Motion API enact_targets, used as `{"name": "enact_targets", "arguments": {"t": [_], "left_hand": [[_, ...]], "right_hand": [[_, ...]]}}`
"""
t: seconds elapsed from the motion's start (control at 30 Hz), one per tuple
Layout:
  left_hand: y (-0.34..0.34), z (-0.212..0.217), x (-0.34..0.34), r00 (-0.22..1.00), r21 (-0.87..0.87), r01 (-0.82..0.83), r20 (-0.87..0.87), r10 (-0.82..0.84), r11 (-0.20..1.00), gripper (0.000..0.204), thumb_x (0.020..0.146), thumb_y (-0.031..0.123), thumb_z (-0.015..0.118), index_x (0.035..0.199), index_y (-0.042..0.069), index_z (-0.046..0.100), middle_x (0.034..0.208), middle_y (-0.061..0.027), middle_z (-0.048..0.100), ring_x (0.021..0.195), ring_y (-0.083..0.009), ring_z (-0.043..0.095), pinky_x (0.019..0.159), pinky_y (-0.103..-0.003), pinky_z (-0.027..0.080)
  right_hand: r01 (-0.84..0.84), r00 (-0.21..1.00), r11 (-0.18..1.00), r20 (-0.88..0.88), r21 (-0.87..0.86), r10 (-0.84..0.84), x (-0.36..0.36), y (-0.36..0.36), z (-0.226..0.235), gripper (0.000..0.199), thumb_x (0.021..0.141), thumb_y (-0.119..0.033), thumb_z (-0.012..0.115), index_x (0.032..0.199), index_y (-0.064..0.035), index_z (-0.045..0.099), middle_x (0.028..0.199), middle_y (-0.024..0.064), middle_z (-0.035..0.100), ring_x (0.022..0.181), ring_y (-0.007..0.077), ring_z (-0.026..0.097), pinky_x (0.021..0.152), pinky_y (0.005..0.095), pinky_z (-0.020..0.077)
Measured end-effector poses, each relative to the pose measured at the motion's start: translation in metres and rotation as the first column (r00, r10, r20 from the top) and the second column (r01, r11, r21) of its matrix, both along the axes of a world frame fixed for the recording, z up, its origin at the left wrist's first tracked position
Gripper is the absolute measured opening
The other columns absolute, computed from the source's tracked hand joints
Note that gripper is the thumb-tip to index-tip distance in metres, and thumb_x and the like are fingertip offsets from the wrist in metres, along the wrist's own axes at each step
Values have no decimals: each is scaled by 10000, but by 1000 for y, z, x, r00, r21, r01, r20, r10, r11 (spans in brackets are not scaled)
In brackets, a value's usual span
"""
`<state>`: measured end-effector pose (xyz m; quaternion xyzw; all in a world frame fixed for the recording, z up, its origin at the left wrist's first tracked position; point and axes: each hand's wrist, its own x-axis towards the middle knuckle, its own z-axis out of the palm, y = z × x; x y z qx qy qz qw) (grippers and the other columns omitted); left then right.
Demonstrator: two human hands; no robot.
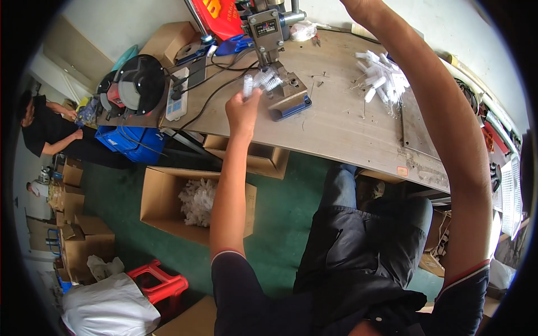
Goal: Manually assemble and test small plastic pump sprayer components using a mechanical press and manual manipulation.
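Note:
My left hand [242, 112] is closed on a small white bristle brush [248, 85], which stands up from the fingers. Right beside it, more white bristles [270, 79] lie at the metal block fixture [290, 92] with a blue base, under the head of a bench press [267, 31]. My right arm stretches up to the top edge, where my right hand [361, 10] is cut off by the frame and its fingers are out of sight. A loose pile of white brushes [384, 81] with thin wire ends lies on the workbench [342, 126], right of the press.
A cardboard box [162, 196] holding white brushes stands on the floor below my left arm. A black round-guarded machine [140, 84], a power strip [177, 101] and cables occupy the bench's left. A red stool [162, 280] stands lower left; another person [53, 126] sits far left.

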<state>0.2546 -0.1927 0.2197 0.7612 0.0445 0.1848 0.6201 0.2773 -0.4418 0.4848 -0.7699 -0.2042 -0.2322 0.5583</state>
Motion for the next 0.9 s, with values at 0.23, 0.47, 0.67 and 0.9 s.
{"name": "enact_targets", "arguments": {"t": [0.23,0.47,0.67,0.9], "left_hand": [[-18,-2,-3,999,-82,-21,43,24,996,168,967,161,727,948,-5,743,768,100,557,672,-21,403,580,-236,341],[-17,-1,3,991,98,-77,117,66,992,185,953,165,728,877,-3,718,695,86,541,635,-30,406,551,-253,348],[-12,0,0,991,177,-106,105,89,978,209,947,183,734,851,-1,706,669,74,527,625,-36,404,547,-262,350],[-16,-3,0,988,113,-108,124,94,988,212,950,182,739,837,8,696,692,86,508,640,-37,388,561,-252,343]], "right_hand": [[-207,978,977,41,42,206,23,-3,34,792,974,-613,559,1367,74,532,1315,260,604,1240,345,582,1074,490,411],[-71,997,990,-16,-125,69,-15,-16,44,627,1009,-606,428,945,-30,665,946,155,726,1069,287,668,1018,502,426],[-139,989,988,40,-74,142,-86,-28,-24,519,1031,-429,438,1113,22,681,1079,203,728,1071,312,686,1030,450,480],[77,870,930,481,-359,114,-92,-45,-127,258,953,-103,522,1127,22,665,1292,167,677,1071,302,653,999,382,495]]}}
